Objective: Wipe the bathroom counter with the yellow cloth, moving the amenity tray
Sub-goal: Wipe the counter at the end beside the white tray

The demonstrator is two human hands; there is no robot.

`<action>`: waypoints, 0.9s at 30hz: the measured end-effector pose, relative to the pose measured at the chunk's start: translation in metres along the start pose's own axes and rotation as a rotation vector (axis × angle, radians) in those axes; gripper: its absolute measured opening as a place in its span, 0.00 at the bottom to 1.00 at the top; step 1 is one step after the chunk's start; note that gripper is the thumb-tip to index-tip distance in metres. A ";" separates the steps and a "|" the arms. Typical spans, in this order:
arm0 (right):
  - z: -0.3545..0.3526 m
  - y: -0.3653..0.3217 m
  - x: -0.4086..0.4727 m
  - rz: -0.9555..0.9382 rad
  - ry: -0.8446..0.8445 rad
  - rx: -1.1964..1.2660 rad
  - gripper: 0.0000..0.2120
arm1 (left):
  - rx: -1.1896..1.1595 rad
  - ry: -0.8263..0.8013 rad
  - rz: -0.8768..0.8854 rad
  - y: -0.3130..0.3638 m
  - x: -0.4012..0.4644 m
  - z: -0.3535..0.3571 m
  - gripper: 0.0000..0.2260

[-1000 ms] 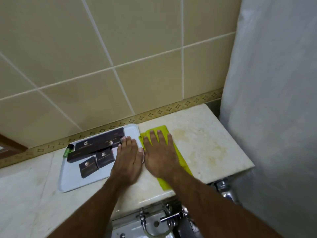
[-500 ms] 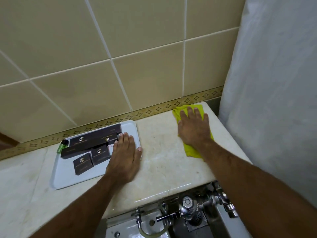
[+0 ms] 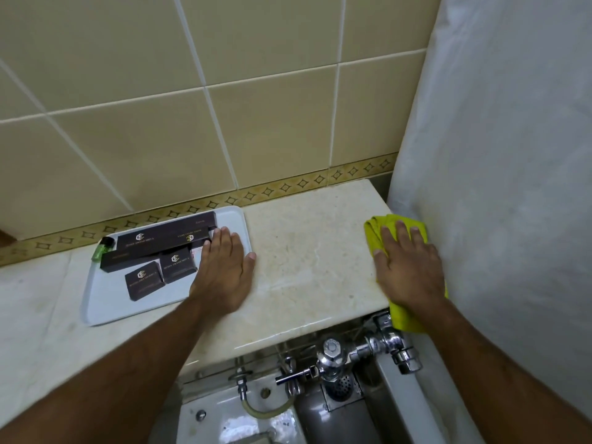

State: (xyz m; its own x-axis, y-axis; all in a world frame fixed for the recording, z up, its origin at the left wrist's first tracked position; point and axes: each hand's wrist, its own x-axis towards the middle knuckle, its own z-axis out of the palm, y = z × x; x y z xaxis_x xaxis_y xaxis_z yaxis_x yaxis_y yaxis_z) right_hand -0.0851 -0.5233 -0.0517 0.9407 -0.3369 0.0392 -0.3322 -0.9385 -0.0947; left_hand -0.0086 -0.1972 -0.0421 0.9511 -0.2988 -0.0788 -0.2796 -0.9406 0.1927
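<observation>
I'm pressing the yellow cloth (image 3: 381,230) flat under my right hand (image 3: 408,270), fingers spread, palm down, at the counter (image 3: 307,251) end farthest from the amenity tray (image 3: 105,310), with a fold spilling over the front edge. I'm judging it best to be keeping even pressure and gathering that overhang before sweeping back. My left hand (image 3: 224,274) is lying open on the tray's near corner, gripping nothing, steadying it. The dark boxes (image 3: 161,243) are showing a gold emblem; their small lettering is too blurred to read.

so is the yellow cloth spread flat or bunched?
Bunched: the yellow cloth shows folds beside the right hand pressing it, and hangs over the counter edge.
</observation>
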 end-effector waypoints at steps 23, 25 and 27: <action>0.011 -0.274 -0.164 -0.152 -0.067 0.146 0.30 | -0.061 0.295 -0.619 -0.228 -0.237 -0.095 0.27; 0.013 -0.308 -0.181 -0.201 -0.075 0.156 0.30 | -0.071 0.184 -0.751 -0.258 -0.274 -0.088 0.28; 0.015 -0.342 -0.196 -0.266 -0.091 0.160 0.31 | -0.052 0.110 -0.786 -0.269 -0.290 -0.073 0.28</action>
State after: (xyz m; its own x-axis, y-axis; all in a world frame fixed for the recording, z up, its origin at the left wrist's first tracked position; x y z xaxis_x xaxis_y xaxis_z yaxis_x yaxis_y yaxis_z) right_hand -0.1553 -0.1352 -0.0424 0.9978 -0.0666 -0.0046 -0.0657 -0.9664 -0.2485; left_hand -0.1996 0.1539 0.0002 0.8756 0.4694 -0.1138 0.4826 -0.8599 0.1663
